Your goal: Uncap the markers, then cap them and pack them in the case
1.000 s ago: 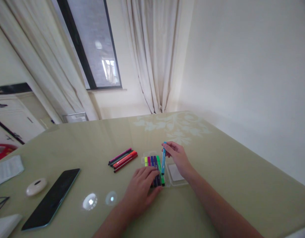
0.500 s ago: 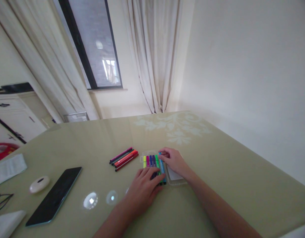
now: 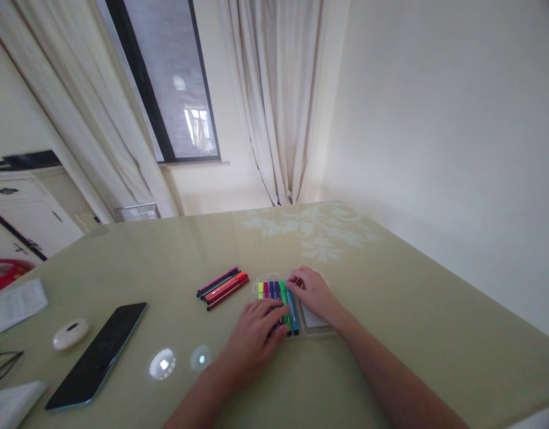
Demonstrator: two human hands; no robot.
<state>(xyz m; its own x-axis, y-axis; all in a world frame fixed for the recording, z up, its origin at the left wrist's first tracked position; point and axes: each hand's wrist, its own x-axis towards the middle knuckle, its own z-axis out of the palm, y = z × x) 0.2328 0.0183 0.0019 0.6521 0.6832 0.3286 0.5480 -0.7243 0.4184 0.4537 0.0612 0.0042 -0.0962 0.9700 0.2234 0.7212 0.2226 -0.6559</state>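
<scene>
A clear plastic case [image 3: 321,332] lies opened on the table, holding a row of coloured markers [image 3: 271,290] with yellow, magenta, dark blue, purple and green caps. At the row's right side is a light blue marker [image 3: 294,316]. My right hand [image 3: 317,296] closes its bent fingers on the upper end of this marker, hiding its cap. Over the lower part of the row rests my left hand [image 3: 254,333], its fingers spread and touching the markers. Left of the case, several loose markers [image 3: 227,290] in red, orange, black and pink lie side by side.
A dark-screened phone [image 3: 98,354] lies at left, near a white rounded case [image 3: 71,334], folded paper [image 3: 18,305] and glasses [image 3: 4,364]. The table [image 3: 412,333] meets the wall on the right. Curtains [image 3: 278,89] hang beyond its far edge.
My left fingers have shifted slightly and curled a little over the row. The right hand stays at the light blue marker's top, which now sits slightly lower in the row.
</scene>
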